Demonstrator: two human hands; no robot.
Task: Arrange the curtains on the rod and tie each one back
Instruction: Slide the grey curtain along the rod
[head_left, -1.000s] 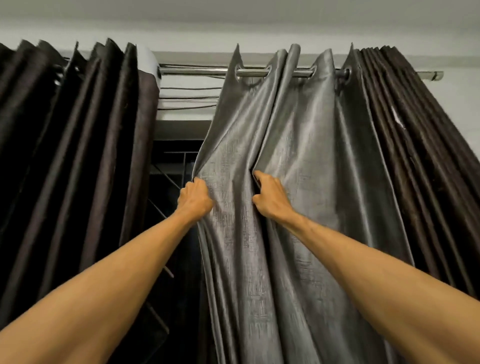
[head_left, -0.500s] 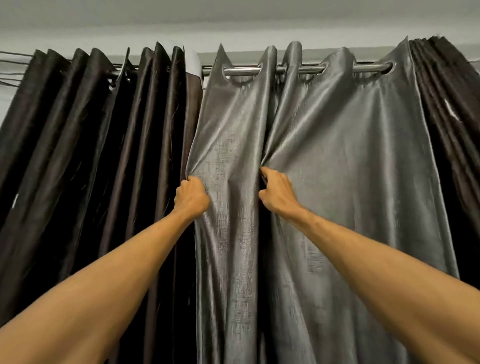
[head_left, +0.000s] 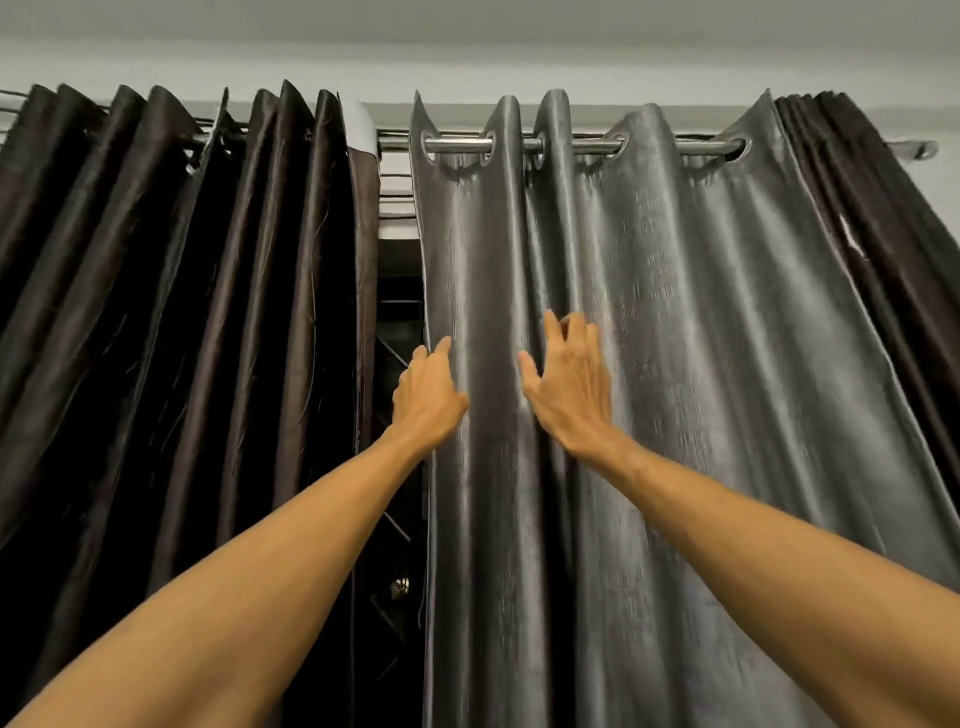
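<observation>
- The shiny grey eyelet curtain (head_left: 675, 364) hangs threaded on the chrome rod (head_left: 457, 146). It is spread in loose folds between the dark brown pleated curtain (head_left: 182, 338) at your left and the bunched dark brown curtain (head_left: 883, 234) at your right.
- No tie-back shows on any panel, so I judge you are mid-arranging, with all the tying left.
- Your left hand (head_left: 426, 400) rests at the grey curtain's left edge, its fingers (head_left: 441, 347) loosely extended and gripping nothing visible.
- Your right hand (head_left: 566, 395) lies against a fold, its fingers (head_left: 553, 332) spread wide, holding nothing.
</observation>
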